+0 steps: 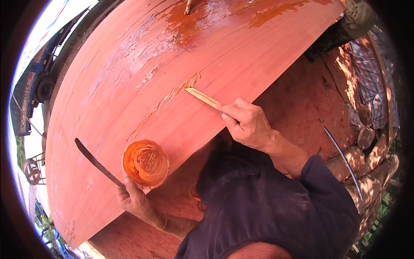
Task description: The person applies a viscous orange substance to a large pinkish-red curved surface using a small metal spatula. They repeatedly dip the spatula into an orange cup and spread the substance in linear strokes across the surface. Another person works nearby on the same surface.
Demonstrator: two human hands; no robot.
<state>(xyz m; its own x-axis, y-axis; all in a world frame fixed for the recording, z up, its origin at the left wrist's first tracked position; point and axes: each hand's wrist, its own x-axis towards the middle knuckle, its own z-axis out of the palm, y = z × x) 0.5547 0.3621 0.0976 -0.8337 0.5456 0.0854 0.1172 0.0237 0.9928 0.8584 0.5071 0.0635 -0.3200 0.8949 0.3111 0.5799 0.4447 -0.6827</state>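
Spreading orange filler on a large reddish wooden panel (129, 86).

The right hand (248, 123), fingers clamped on a thin wooden stick (202, 97), presses its tip against a cracked patch near the panel's lower edge. The left hand (136, 198) grips a cup of orange paste (145, 163) and a dark strip (97, 163) at the same edge.

Over a wide reddish wooden panel (129, 108), the right hand (248, 123) presses a flat pale stick (202, 98) into orange paste near the panel's lower edge, while the left hand (136, 198) grips a cup (145, 164) of orange paste and a dark blade (97, 163).
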